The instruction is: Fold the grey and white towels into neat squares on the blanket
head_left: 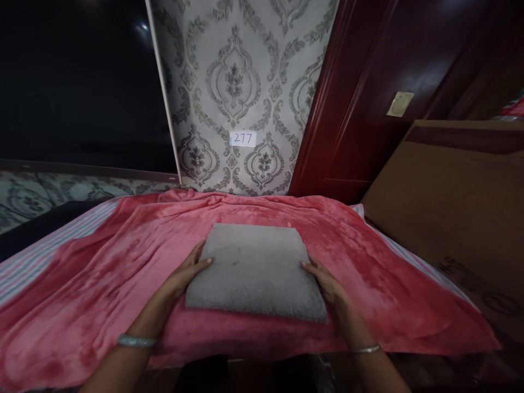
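Observation:
A flat grey rectangular mat (254,270) with a slightly fuzzy front edge is held level over the pink blanket (123,267). My left hand (195,268) grips its left side, thumb on top and the other fingers mostly hidden beneath. On the opposite side my right hand (323,277) holds the right edge the same way, its thumb tip on the upper face. Whether the mat's underside touches the blanket cannot be made out. Each wrist wears a bangle.
A large cardboard box (454,218) stands at the right beside a dark red wooden panel (352,98). At the upper left is a black screen (82,82). Patterned wallpaper (233,76) behind carries a paper label (243,138) reading 277. Striped cloth (61,245) shows under the blanket.

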`<state>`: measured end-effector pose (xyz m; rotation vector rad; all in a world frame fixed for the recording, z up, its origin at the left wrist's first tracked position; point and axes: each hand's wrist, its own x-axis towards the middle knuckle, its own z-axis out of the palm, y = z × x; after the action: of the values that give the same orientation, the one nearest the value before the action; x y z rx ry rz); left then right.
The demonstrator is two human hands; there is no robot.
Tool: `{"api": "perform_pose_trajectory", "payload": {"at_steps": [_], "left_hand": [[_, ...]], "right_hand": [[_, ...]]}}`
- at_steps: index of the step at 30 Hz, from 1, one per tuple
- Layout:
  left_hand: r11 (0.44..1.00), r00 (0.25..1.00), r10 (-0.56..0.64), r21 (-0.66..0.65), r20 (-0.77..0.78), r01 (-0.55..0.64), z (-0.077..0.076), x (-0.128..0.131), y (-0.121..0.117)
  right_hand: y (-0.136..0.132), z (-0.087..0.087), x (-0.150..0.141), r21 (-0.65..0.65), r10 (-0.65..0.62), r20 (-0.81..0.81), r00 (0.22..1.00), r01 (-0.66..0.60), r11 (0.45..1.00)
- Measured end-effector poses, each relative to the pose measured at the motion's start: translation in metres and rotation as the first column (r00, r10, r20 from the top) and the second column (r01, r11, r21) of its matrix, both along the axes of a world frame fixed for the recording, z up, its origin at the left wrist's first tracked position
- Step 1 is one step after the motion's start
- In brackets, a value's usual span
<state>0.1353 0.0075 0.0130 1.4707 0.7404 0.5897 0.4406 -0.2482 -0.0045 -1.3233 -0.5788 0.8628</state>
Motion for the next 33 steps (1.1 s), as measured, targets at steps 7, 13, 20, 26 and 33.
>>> {"api": "perform_pose_trajectory", "payload": {"at_steps": [7,13,20,26,33], "left_hand": [[1.000,0.999,0.020,-0.005,-0.033,-0.020,0.020,0.014,0.008],[0.992,0.999,0.022,0.122,-0.035,-0.017,0.006,0.006,0.007],[0.943,0.991,0.035,0.333,-0.127,0.010,-0.007,-0.002,0.014],[0.650,0.897,0.242,0.748,-0.369,0.133,0.022,0.030,0.010],[0.453,0.788,0.183,0.762,-0.588,0.463,0.011,0.080,-0.028]], "right_hand": [[0.007,0.013,0.005,-0.042,0.031,0.017,0.999,-0.030,0.999],[0.002,-0.001,0.005,-0.051,0.020,0.046,0.999,-0.017,0.999],[-0.005,-0.011,0.006,-0.086,-0.124,0.349,0.929,0.163,0.983],[0.026,0.013,0.000,-0.074,-0.092,0.841,0.533,0.282,0.956],[0.088,0.026,-0.048,-0.376,0.335,0.913,0.234,0.163,0.912]]}}
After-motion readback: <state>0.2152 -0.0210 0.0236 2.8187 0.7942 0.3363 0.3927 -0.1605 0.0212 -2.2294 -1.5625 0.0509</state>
